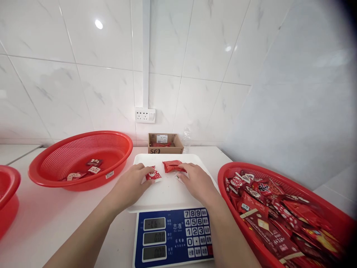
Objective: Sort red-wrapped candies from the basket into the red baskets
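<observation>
My left hand pinches a small red-and-white printed packet over the left side of the white scale tray. On the tray's right side, my right hand has its fingers closed on a plain red packet. A whitish packet shows partly beneath those fingers; whether they grip it too I cannot tell. Below the tray is the scale's blue panel with number keys and three displays, its right edge partly covered by my right forearm.
A red basket with several packets stands left, and another red basket is cut off at the left edge. The red basket on the right is heaped with packets. Behind the tray are a cardboard box and a clear plastic bottle.
</observation>
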`<state>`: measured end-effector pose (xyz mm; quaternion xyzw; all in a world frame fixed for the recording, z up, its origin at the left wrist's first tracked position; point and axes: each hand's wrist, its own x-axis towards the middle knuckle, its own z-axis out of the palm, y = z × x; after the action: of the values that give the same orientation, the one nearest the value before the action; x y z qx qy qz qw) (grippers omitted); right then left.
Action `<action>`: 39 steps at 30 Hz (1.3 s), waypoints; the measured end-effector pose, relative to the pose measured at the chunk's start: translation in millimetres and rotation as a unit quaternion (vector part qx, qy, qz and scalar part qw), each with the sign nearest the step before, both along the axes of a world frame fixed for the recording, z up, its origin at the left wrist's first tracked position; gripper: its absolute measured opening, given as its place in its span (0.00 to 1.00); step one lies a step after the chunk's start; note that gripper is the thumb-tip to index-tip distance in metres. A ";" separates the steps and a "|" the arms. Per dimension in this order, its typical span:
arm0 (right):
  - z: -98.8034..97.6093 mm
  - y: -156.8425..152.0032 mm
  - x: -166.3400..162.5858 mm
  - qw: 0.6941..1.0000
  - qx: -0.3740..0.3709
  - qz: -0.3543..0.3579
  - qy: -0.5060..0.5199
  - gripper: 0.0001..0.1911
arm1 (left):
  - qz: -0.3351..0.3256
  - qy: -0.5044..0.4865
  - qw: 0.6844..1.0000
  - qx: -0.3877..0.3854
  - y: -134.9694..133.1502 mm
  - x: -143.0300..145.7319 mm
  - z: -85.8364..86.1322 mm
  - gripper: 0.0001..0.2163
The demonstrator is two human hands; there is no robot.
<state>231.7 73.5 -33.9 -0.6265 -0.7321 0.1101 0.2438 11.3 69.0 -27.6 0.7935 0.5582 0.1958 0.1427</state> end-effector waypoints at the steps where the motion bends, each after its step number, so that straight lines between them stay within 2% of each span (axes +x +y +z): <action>1: 0.9 -1.3 1.2 1.000 -0.009 0.002 -0.003 0.14 | -0.011 0.001 1.000 0.007 -0.6 1.1 -0.4 0.16; 8: 6.5 -9.2 -3.8 0.998 -0.039 0.049 0.003 0.11 | -0.090 0.005 0.996 0.009 -6.7 5.8 -2.6 0.12; 12: 9.7 -13.4 -7.9 0.998 -0.024 0.051 0.006 0.10 | -0.086 -0.001 0.996 0.021 -10.1 8.3 0.9 0.12; 18: -0.1 -6.4 -9.7 0.996 -0.003 0.091 -0.005 0.26 | -0.085 0.035 0.995 0.034 -1.4 7.3 -11.7 0.21; 22: -7.7 0.4 -8.8 0.994 -0.023 0.102 -0.018 0.26 | -0.107 0.059 0.992 0.029 1.1 5.7 -17.2 0.20; 27: -5.3 -0.2 -5.0 0.996 -0.036 0.081 -0.019 0.26 | -0.126 0.057 0.990 0.029 -4.8 4.8 -6.4 0.18; 32: 1.7 -7.2 -1.5 0.996 -0.055 0.072 -0.023 0.23 | -0.143 0.048 0.988 0.027 -9.5 4.4 2.0 0.15; 39: 13.1 -14.1 2.5 0.995 -0.077 0.044 -0.043 0.13 | -0.138 0.046 0.989 0.022 -9.7 4.7 1.2 0.14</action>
<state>234.2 59.5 -20.9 -0.6149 -0.7581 0.1495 0.1576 16.0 59.3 -26.4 0.8741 0.4449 0.1501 0.1246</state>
